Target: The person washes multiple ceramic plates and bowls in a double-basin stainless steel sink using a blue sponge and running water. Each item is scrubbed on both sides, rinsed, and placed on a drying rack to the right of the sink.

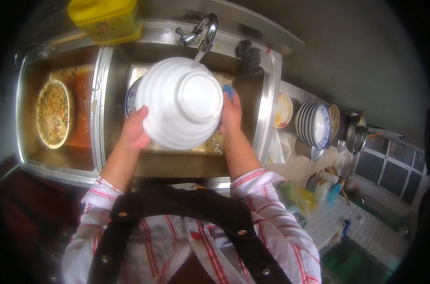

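Note:
Both hands hold a large white ribbed bowl over the right sink basin, its base turned up toward me. My left hand grips the bowl's left rim, thumb on the outer wall. On the bowl's right side is my right hand, with a blue cloth or sponge by its fingers. Water from the chrome faucet runs onto the bowl's far side. Partly hidden behind the bowl, a blue-and-white patterned dish shows at its left. What else lies beneath the bowl is hidden.
The left basin holds reddish water and a basket of food scraps. A yellow tub and a dark scouring pad sit on the sink's back ledge. Stacked bowls, a plate and a metal mug stand at the right.

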`<state>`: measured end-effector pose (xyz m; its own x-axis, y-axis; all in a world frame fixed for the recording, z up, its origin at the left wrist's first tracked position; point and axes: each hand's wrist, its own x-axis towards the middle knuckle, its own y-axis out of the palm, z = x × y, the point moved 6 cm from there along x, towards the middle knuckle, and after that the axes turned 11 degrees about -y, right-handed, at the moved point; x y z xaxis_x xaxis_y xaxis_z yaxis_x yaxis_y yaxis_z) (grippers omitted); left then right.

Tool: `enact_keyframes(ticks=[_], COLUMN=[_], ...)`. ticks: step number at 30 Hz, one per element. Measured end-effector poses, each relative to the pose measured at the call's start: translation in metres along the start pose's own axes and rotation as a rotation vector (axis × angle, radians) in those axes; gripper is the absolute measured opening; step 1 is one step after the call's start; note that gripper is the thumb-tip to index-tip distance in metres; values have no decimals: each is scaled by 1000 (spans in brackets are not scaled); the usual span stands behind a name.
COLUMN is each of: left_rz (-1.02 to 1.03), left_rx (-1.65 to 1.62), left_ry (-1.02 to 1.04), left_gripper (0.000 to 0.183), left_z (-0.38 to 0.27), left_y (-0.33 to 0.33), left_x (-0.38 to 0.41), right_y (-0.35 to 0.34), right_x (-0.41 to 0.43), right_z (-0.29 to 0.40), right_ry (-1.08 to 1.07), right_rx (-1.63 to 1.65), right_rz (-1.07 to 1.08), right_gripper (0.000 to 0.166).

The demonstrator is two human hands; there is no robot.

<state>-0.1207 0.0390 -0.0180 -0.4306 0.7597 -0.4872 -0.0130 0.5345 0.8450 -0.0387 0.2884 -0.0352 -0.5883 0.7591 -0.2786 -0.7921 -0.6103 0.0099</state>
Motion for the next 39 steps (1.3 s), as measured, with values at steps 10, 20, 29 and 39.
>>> enact_keyframes(ticks=[10,20,29,39], left_rz=[-350,-286,-467,-458], left_rx=[81,463,105,-57], left_ry=[205,109,141,156], left_gripper=[44,34,39,38], left_z=[-10,0,1,2], left_y=[19,33,9,27], left_x=[15,-6,9,22], right_y=[106,136,68,96], right_x=[-106,-27,-107,-108], right_z=[42,98,46,69], right_ry=[-413,-890,-888,-998], right_rx=[-349,-837,-764,-605], right_rz=[705,454,797,607], right_gripper=[36,31,32,31])
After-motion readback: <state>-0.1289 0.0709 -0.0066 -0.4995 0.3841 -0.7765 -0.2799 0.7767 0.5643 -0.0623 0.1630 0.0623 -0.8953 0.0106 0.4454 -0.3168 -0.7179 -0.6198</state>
